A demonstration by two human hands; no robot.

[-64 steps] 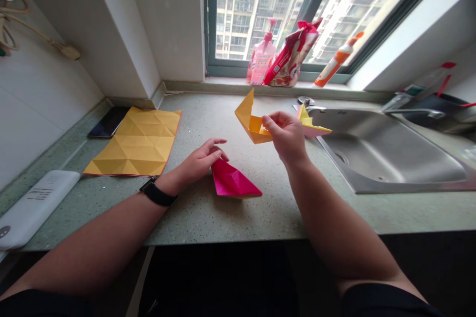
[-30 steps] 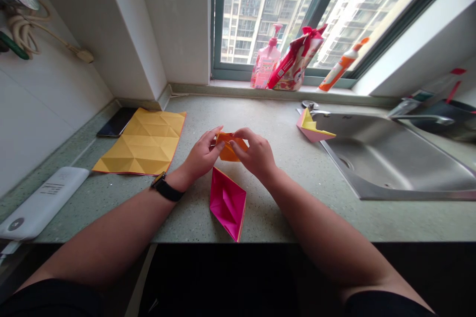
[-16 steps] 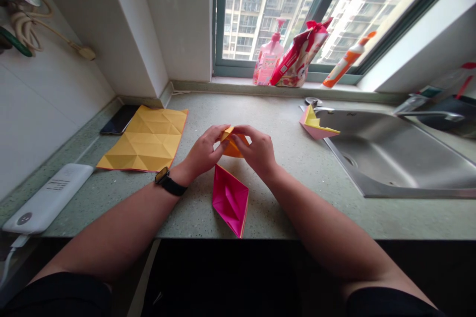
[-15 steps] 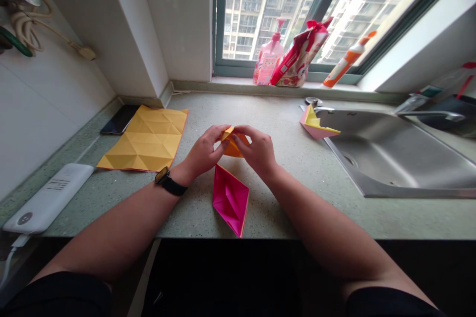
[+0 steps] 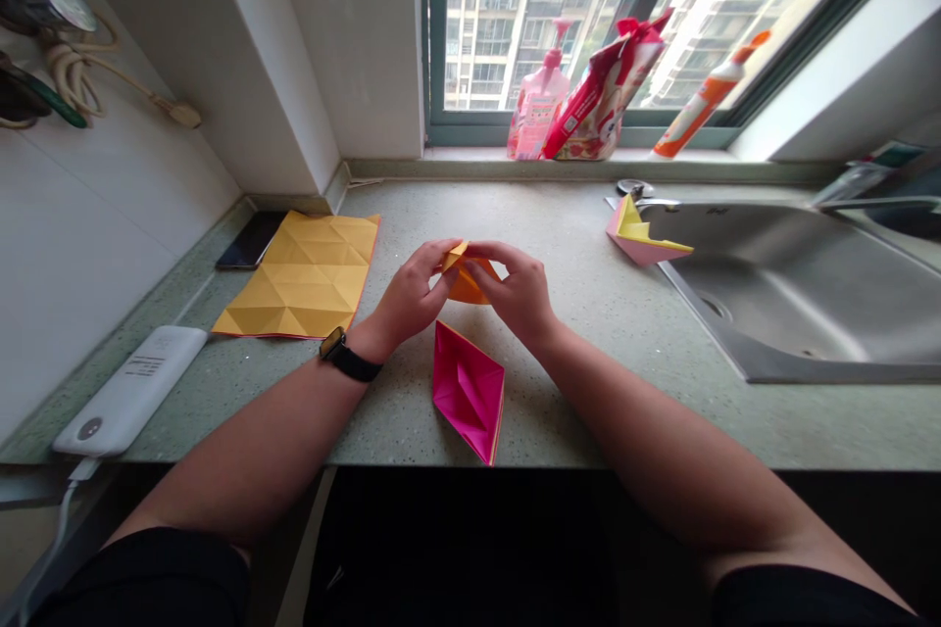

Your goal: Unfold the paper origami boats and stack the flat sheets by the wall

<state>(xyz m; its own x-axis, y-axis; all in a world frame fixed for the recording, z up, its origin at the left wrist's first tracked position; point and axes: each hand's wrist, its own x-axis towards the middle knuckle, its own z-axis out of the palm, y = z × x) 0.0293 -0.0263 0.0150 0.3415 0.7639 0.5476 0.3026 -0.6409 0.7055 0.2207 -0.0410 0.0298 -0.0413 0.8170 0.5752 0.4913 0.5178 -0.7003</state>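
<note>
Between my two hands, above the middle of the counter, is an orange folded paper boat (image 5: 470, 287), partly hidden by the fingers. My left hand (image 5: 416, 289) pinches its left end, where a lighter yellow-orange peak shows. On the other side my right hand (image 5: 520, 289) grips the paper, thumb on the near face and fingers behind. A magenta paper boat (image 5: 468, 394) lies just below the hands, close to the counter's front edge. Off to the right, a pink and yellow paper boat (image 5: 641, 240) rests by the sink's corner. Left of my hands lies a creased yellow-orange sheet (image 5: 305, 274).
A steel sink (image 5: 809, 294) takes up the right side. At the left are a dark phone (image 5: 251, 240) and a white power bank (image 5: 132, 392) with a cable. A pump bottle (image 5: 539, 108), a red bag (image 5: 607, 98) and an orange-white bottle (image 5: 702, 103) stand on the windowsill.
The whole view has shifted slightly, so things appear a little further right. Both hands keep their hold on the orange paper boat, with barely any finger movement.
</note>
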